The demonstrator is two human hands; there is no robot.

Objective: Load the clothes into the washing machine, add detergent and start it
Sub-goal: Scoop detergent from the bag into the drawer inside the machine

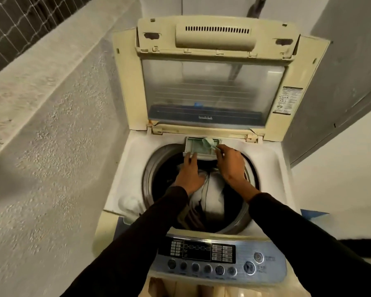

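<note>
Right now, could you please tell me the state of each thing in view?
Lid: raised open.
Detergent drawer: pulled out.
Drum: loaded with clothes.
Left hand: steadying the drawer front.
Right hand: pinching a green scoop over the drawer.
Control panel: display unlit.

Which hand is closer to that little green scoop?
The right hand. It holds the green scoop over the detergent drawer. The left hand is beside it, fingertips on the drawer's front edge.
</note>
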